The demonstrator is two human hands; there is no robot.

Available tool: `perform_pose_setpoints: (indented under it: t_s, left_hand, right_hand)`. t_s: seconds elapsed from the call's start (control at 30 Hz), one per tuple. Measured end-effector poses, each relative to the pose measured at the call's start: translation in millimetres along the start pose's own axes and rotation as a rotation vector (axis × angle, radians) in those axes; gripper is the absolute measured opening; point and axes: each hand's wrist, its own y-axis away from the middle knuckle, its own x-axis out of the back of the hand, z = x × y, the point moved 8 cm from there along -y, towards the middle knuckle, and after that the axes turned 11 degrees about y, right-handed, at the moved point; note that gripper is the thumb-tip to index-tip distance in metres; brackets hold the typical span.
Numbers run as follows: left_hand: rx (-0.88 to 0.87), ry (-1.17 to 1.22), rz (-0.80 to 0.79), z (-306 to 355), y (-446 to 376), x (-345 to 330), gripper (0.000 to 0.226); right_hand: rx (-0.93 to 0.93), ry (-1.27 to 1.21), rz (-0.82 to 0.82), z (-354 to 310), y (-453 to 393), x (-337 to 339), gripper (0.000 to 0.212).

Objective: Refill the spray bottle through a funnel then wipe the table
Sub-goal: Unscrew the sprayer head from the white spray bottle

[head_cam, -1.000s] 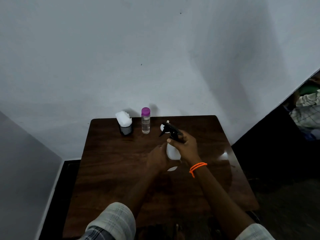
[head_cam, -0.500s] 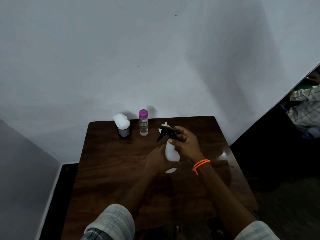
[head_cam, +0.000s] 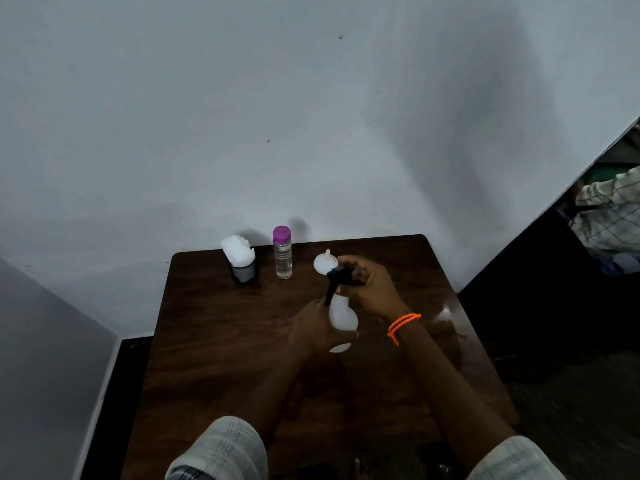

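Note:
A white spray bottle (head_cam: 343, 315) stands in the middle of the dark wooden table (head_cam: 214, 341). My left hand (head_cam: 313, 329) wraps around its lower body. My right hand (head_cam: 369, 284) grips the black trigger head (head_cam: 337, 277) on the bottle's neck; the trigger lever points down and left. Just behind the head, a white funnel (head_cam: 323, 262) rests upside down on the table, spout up. A clear bottle with a purple cap (head_cam: 282, 252) holds clear liquid at the back of the table.
A black holder stuffed with white tissues (head_cam: 239, 259) stands at the back left, next to the purple-capped bottle. The wall runs close behind the table. A person in a checked shirt (head_cam: 609, 216) sits at the far right beyond the table.
The black trigger head has turned on the bottle's neck: its nozzle pointed left before and the lever now points down and left. My right hand has shifted with it. The left hand stays put.

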Motion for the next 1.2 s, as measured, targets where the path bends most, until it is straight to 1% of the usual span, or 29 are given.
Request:
perform_pose_setpoints:
  t_s: [0.03,0.1,0.17,0.23,0.3,0.33,0.37,0.4,0.43,0.53,0.6,0.67,0.77,0.83,0.9,0.93,1.0,1.03,1.1,1.13,1.2]
  left_hand:
    - [0.009,-0.012,0.007,-3,0,0,0.082]
    - [0.005,-0.03,0.019,-5,0,1,0.08]
    - [0.016,-0.042,0.032,-7,0,2,0.081]
    - [0.018,-0.05,0.062,-8,0,3,0.081]
    - [0.027,-0.067,0.094,-8,0,5,0.08]
    - [0.029,-0.081,0.109,-8,0,6,0.08]
    - [0.039,-0.093,0.114,-9,0,7,0.082]
    - [0.04,-0.104,0.117,-9,-1,7,0.084]
    - [0.043,-0.112,0.111,-10,-2,6,0.085]
    - [0.055,-0.117,0.085,-13,-2,4,0.086]
    - [0.055,-0.091,0.089,-17,-3,4,0.085]
    - [0.043,-0.054,0.096,-20,-3,6,0.084]
    - [0.02,-0.031,0.075,-22,-4,7,0.087]
    - [-0.004,-0.045,0.064,-20,-4,7,0.089]
    - [-0.021,-0.055,0.08,-18,-3,9,0.089]
    - [-0.025,-0.052,0.093,-18,-3,9,0.088]
    - [-0.022,-0.037,0.112,-17,-2,11,0.082]
    - [-0.022,-0.035,0.123,-16,-2,12,0.079]
    - [-0.03,-0.033,0.14,-16,-4,15,0.076]
    - [-0.036,-0.034,0.141,-16,-4,15,0.076]
    - [-0.037,-0.024,0.127,-15,-6,13,0.084]
  right_hand:
    - [-0.006,-0.027,-0.034,-1,0,1,0.061]
    - [-0.02,-0.055,-0.105,0,-1,0,0.063]
    - [-0.047,-0.06,-0.112,-5,1,1,0.059]
    - [-0.116,-0.067,-0.03,-3,2,4,0.041]
    - [-0.221,-0.02,0.105,0,5,10,0.02]
    - [-0.232,0.037,0.166,-4,7,13,0.026]
    - [-0.232,0.104,0.198,-10,9,15,0.039]
    - [-0.211,0.156,0.212,-15,11,16,0.045]
    - [-0.186,0.198,0.212,-24,12,16,0.044]
    - [-0.144,0.256,0.142,-33,9,15,0.033]
    - [-0.096,0.308,0.032,-33,2,14,0.037]
    - [-0.008,0.412,-0.074,-34,-6,16,0.042]
    - [0.109,0.472,-0.112,-41,-11,21,0.041]
    - [0.13,0.465,-0.101,-39,-11,22,0.046]
    - [0.153,0.451,-0.043,-38,-9,21,0.051]
    - [0.177,0.45,0.015,-37,-6,21,0.052]
    - [0.19,0.457,0.192,-36,3,25,0.051]
    - [0.157,0.449,0.298,-33,10,28,0.045]
    - [0.078,0.426,0.488,-29,28,29,0.022]
    - [0.042,0.413,0.527,-27,34,25,0.016]
    - [-0.052,0.334,0.491,-17,40,10,0.028]
